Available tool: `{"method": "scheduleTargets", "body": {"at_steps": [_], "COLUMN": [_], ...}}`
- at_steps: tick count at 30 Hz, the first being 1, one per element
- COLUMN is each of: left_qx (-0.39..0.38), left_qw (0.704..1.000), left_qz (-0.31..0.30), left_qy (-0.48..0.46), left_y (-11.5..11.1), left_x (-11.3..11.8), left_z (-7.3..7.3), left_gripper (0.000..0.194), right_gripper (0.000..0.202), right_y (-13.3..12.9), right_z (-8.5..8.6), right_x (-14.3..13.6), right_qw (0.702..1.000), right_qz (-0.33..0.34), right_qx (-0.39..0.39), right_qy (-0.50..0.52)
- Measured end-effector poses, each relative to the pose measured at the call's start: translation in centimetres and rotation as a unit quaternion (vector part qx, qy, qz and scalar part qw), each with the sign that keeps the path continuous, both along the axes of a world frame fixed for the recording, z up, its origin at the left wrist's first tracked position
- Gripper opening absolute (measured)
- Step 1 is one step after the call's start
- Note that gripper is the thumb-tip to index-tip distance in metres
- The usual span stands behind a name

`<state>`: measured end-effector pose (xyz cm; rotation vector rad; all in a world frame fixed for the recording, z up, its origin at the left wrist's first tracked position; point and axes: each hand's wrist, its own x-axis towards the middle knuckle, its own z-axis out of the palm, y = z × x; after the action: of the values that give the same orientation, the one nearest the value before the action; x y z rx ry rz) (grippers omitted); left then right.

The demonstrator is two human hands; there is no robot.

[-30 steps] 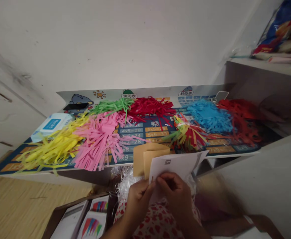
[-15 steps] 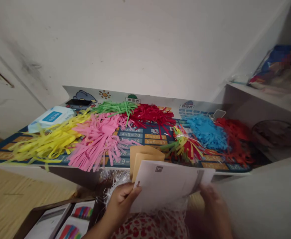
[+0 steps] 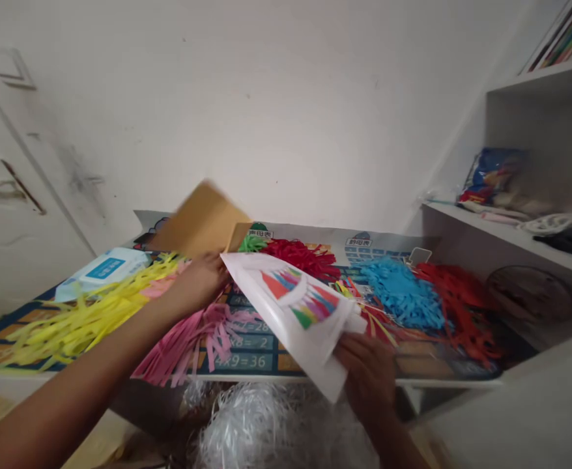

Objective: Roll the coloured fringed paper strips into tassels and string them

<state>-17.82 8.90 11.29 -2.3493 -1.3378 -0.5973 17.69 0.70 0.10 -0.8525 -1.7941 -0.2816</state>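
Note:
Over the table, my left hand (image 3: 206, 280) is closed at the upper corner of a white paper (image 3: 254, 290) printed with a picture of colourful fringed bunting. From the same hand a brown kraft paper piece (image 3: 202, 218) sticks up to the left, blurred by motion. My right hand (image 3: 368, 368) grips the lower right end of the white paper, which hangs tilted and curled between both hands. Pink paper fringe (image 3: 188, 345) lies under my left forearm, with yellow fringe (image 3: 85, 319) to its left. A multicoloured fringe bundle (image 3: 371, 312) is partly covered by the paper.
Green (image 3: 253, 243), red (image 3: 303, 258), blue (image 3: 400, 290) and orange-red fringe (image 3: 462, 306) lie on the printed table mat (image 3: 244, 361). A wipes pack (image 3: 105, 270) sits at the left. Shiny white shreds (image 3: 251, 423) are below the table edge; a shelf unit (image 3: 511, 254) stands right.
Both hands have risen over the table. The white paper has turned from its text side to its picture side, and the brown paper has swung up and left. The view has shifted.

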Motion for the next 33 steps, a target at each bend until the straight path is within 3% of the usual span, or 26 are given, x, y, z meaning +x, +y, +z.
{"method": "scheduleTargets", "body": {"at_steps": [2, 4, 10, 13, 15, 17, 20, 26, 30, 33], "left_qx": [-0.058, -0.103, -0.139, -0.075, -0.037, -0.100, -0.189, -0.273, -0.209, -0.146], "left_qw": [0.996, 0.986, 0.981, 0.994, 0.999, 0.992, 0.981, 0.962, 0.978, 0.989], "left_qz": [0.024, 0.052, 0.082, 0.077, 0.005, -0.072, -0.044, -0.004, 0.001, 0.003], "left_qy": [0.069, 0.119, 0.108, 0.037, -0.027, -0.011, -0.002, 0.021, 0.006, -0.002], "left_y": [0.2, 0.1, 1.4, -0.4, -2.8, -5.3, -7.5, -7.1, -6.8, -6.4], "left_x": [-0.1, -0.3, 0.1, 3.5, 7.0, 10.3, 13.1, 13.5, 13.6, 13.0], "left_z": [-1.3, -2.5, -3.8, -4.8, -6.0, -7.3, -8.6, -9.8, -11.2, -12.4], "left_gripper": [0.023, 0.022, 0.027, 0.026, 0.031, 0.054, 0.071, 0.079, 0.063, 0.054], "right_gripper": [0.027, 0.027, 0.027, 0.031, 0.031, 0.029, 0.023, 0.026, 0.023, 0.015], "right_y": [0.8, 1.0, 0.1, -0.2, -0.3, -0.3, -0.2, -0.1, -0.8, -0.3], "right_z": [-0.9, -1.7, -2.8, -3.5, -3.9, -4.2, -4.3, -3.8, -3.3, -1.5], "right_x": [-1.3, -2.1, -3.0, -3.6, -4.3, -4.8, -4.8, -4.1, -4.8, -3.7], "right_qw": [0.995, 0.991, 0.988, 0.987, 0.986, 0.986, 0.984, 0.977, 0.978, 0.972], "right_qz": [-0.020, -0.040, -0.028, -0.020, -0.010, -0.001, 0.004, 0.006, -0.004, 0.031], "right_qx": [0.034, 0.031, 0.022, 0.012, 0.017, 0.021, 0.010, 0.013, 0.017, -0.032], "right_qy": [-0.095, -0.124, -0.149, -0.158, -0.166, -0.164, -0.179, -0.213, -0.209, -0.229]}}
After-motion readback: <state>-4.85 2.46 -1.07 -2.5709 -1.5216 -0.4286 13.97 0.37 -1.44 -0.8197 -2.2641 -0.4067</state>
